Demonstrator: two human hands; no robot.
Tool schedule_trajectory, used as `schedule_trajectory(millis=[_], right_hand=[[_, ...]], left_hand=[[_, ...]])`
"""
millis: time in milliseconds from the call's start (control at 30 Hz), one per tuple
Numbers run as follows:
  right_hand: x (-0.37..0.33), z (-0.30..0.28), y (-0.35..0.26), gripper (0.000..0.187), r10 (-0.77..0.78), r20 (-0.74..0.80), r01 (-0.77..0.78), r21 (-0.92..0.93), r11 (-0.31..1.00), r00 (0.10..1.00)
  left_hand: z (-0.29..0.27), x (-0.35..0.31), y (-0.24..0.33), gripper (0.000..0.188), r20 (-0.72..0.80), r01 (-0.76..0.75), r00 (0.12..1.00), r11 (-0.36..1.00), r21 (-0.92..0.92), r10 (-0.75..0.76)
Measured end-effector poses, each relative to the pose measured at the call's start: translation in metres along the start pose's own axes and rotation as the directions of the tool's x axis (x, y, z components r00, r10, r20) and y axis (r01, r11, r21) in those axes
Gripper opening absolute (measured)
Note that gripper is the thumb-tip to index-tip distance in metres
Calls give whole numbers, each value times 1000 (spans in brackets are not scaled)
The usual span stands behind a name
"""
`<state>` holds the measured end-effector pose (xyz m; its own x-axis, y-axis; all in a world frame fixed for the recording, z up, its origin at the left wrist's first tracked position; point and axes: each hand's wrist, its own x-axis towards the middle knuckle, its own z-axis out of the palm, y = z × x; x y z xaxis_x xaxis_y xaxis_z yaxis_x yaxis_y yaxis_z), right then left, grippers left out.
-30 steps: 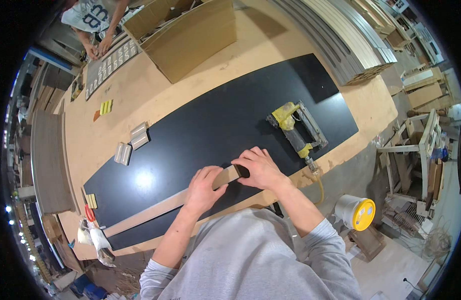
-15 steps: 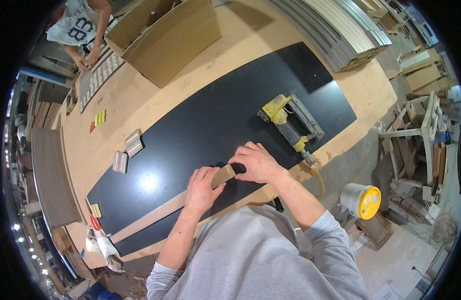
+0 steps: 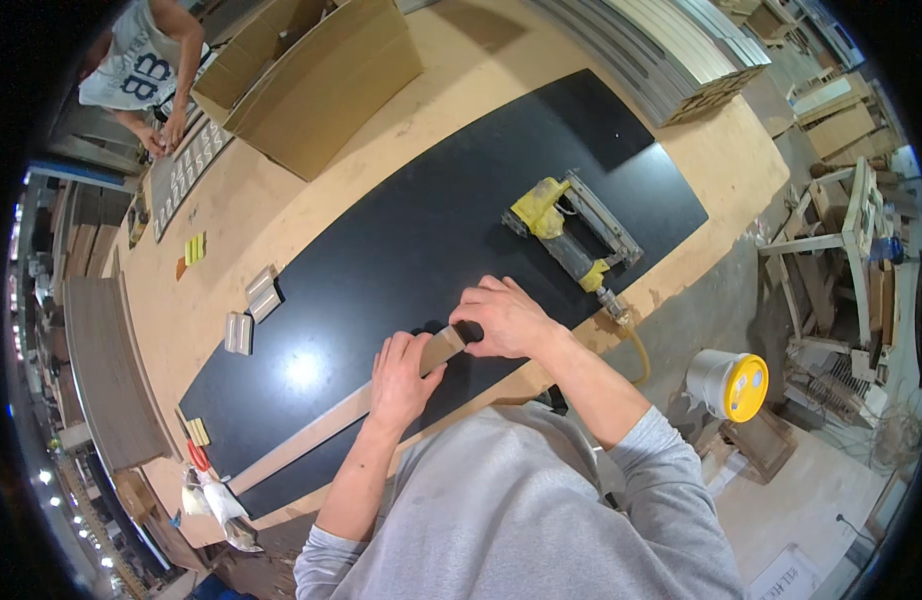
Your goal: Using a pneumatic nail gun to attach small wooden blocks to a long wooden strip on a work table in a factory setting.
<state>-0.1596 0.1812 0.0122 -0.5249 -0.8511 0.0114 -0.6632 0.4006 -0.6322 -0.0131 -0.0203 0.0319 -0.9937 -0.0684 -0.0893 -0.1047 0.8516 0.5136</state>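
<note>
A long light-brown strip [image 3: 306, 434] lies aslant over the near side of a black panel [image 3: 411, 240], its far end by my hands. My left hand [image 3: 401, 380] is closed round the strip just short of that end. At the tip, my right hand [image 3: 508, 320] pinches a small dark end piece [image 3: 469, 332]; whether it is part of the strip is unclear, since my fingers cover much of it. A yellow and grey pneumatic nail gun [image 3: 561, 230] rests on the panel beyond my right hand, joined to a yellow hose [image 3: 640, 350].
Metallic blocks [image 3: 239, 332] sit by the panel's left edge. Red-handled scissors [image 3: 198, 455] and a white bag [image 3: 216, 498] lie near the strip's lower end. Behind stand a cardboard box [image 3: 326, 95] and stacked profiles [image 3: 661, 50]. A co-worker [image 3: 141, 70] works at upper left. A yellow-lidded bucket [image 3: 729, 385] stands at right.
The whole view has shifted slightly. Both hands keep their grip at the strip's end, with hardly any movement against the panel.
</note>
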Motion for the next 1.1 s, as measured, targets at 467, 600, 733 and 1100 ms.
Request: schedule_trajectory(millis=[467, 600, 733, 1100], right_hand=[[-3, 1, -1, 46, 35, 22, -34, -17, 999, 999], [-15, 7, -8, 45, 88, -49, -89, -31, 996, 995], [-40, 25, -31, 45, 308, -84, -302, 77, 950, 948], [-56, 53, -67, 51, 430, -261, -398, 166, 902, 864]], left_hand=[[4, 5, -4, 50, -4, -92, 996, 995, 29, 92], [5, 4, 0, 50, -10, -72, 997, 997, 33, 72], [6, 2, 2, 51, -6, -11, 1000, 997, 72, 12], [4, 5, 1, 49, 26, -42, 999, 996, 84, 40]])
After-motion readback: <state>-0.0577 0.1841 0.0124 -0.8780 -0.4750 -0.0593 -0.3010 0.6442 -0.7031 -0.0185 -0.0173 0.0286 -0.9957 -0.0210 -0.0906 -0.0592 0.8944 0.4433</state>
